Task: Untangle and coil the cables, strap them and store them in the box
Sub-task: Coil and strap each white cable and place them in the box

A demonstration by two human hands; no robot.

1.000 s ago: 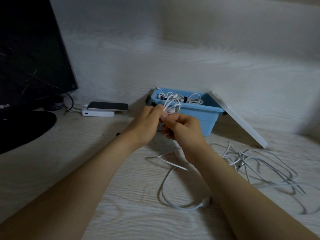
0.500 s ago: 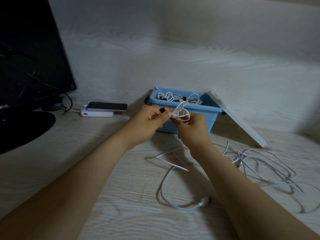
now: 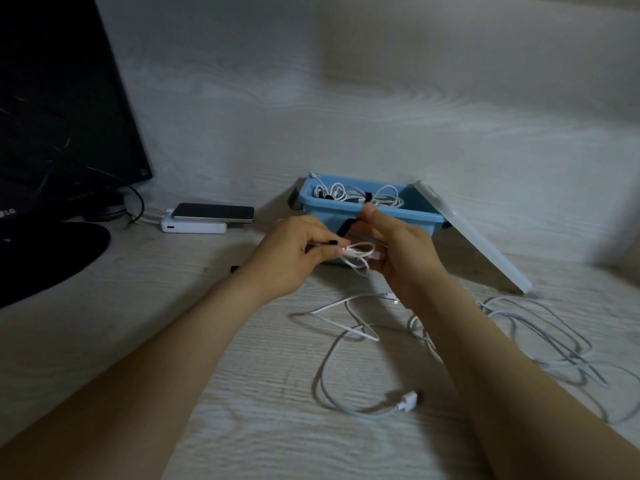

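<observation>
On the wood-grain bench (image 3: 173,341), the black flat-screen monitor (image 3: 62,116) stands at the left edge. A dark slab phone (image 3: 214,213) lies on a white power bank (image 3: 194,227) beside it, toward the far edge.

The left hand (image 3: 291,254) pinches one end of a small white coiled cable (image 3: 360,258), fingers curled round it. The right hand (image 3: 405,258) grips the opposite end. The two hands are close together, joined by the coil, which is held clear of the bench with its long axis running left to right. A short black strap (image 3: 346,227) projects above the coil; it appears to be only partly wrapped, but the hands hide the join.

The open light-blue plastic box (image 3: 426,220) lies directly beyond the hands, toward the far edge. It already holds white strapped coils (image 3: 360,197). The right hand is the nearer: its thumb overlaps the front rim in this view. The translucent white lid (image 3: 478,244) leans against the box's right side.

A loose white cable (image 3: 322,375) lies on the bench below the hands. A tangled white cable bundle (image 3: 554,341) lies near the right edge.
</observation>
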